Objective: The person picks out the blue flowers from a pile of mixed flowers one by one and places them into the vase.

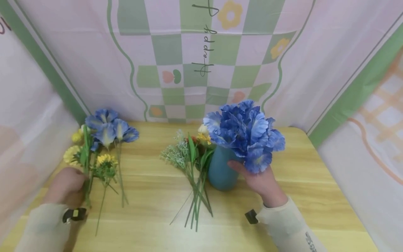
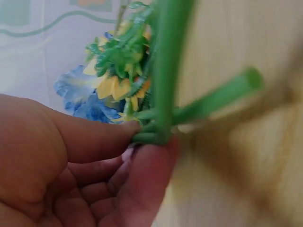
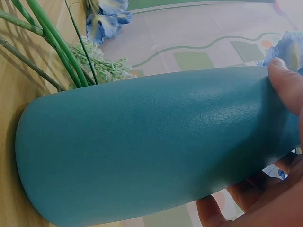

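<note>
Behind the vase (image 1: 222, 172), sideways "Happy" lettering (image 1: 206, 51)

Flowers (image 1: 245, 129) in vase (image 1: 221, 171), loose bunch (image 1: 192, 150) beside it, blooms (image 1: 107, 131) farther left

1 teal vase (image 1: 223, 175), 1 table (image 1: 148, 227). 2 hands tot., 1 L hand (image 1: 66, 182), 1 R hand (image 1: 264, 182). 2 pale sleeves (image 1: 44, 227), 2 dark wrist devices (image 1: 75, 214), 1 per arm. Blue blooms (image 1: 242, 129) = 2 clusters, 1 in vase, 1 loose cluster (image 1: 105, 133) on L; indiv. blooms overlap, prob. several ea. Also L: 2 open yellow blooms (image 1: 107, 160), 1 small yellow bud (image 1: 76, 137), 1 white bud (image 1: 84, 128). Mid: 1 mixed bunch (image 1: 196, 182) w/ 1 white bloom (image 1: 203, 129), 1 yellow bloom (image 1: 204, 138), 1 pale green spray (image 1: 176, 152). Backdrop (image 1: 91, 63) = 3 cloth sides, back one w/ 2 printed yellow daisies (image 1: 223, 14) + 1 full word (image 1: 204, 52), "Happy"
</note>
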### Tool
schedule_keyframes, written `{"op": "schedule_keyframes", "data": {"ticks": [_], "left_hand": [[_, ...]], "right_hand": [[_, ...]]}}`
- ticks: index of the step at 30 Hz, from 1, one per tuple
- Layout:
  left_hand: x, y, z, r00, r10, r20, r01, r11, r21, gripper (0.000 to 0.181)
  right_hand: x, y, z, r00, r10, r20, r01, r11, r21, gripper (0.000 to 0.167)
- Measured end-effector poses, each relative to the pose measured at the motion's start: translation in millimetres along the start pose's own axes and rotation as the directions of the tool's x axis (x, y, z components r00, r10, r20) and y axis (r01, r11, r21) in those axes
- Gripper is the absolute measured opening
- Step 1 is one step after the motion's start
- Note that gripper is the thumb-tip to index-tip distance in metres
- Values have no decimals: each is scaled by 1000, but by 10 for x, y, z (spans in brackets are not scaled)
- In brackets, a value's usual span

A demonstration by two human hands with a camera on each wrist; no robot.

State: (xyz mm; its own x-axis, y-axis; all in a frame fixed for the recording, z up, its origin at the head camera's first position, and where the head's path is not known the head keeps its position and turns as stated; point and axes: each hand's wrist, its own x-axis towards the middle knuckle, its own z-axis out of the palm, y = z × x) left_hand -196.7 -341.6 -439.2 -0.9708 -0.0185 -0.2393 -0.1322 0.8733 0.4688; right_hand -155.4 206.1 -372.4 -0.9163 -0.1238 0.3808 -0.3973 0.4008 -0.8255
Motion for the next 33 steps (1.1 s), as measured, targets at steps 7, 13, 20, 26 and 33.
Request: {"op": "schedule_keyframes", "data": {"ticks": [7, 13, 20, 26, 33], "left_hand": [[-33, 38, -67, 994, 43, -101, -42, 999, 13, 35], [-89, 195, -38, 980, 28, -198, -40, 998, -56, 40], [-120, 569, 39, 970, 30, -243, -74, 982, -175, 37], [-128, 932, 131, 979, 57, -195, -128, 918, -376, 37], [-162, 1328, 279, 987, 92, -129, -142, 872, -469, 33]], "right_hand": [[13, -14, -3, 1000, -14, 8, 14, 1000, -1, 90], [14, -17, -5, 1000, -14, 6, 14, 1000, 5, 90], [3, -17, -7, 1000, -15, 0, 15, 1000, -4, 89], [3, -32, -9, 1000, -21, 5, 21, 1000, -8, 89], [6, 134, -3, 1000, -17, 0, 17, 1000, 9, 90]]}}
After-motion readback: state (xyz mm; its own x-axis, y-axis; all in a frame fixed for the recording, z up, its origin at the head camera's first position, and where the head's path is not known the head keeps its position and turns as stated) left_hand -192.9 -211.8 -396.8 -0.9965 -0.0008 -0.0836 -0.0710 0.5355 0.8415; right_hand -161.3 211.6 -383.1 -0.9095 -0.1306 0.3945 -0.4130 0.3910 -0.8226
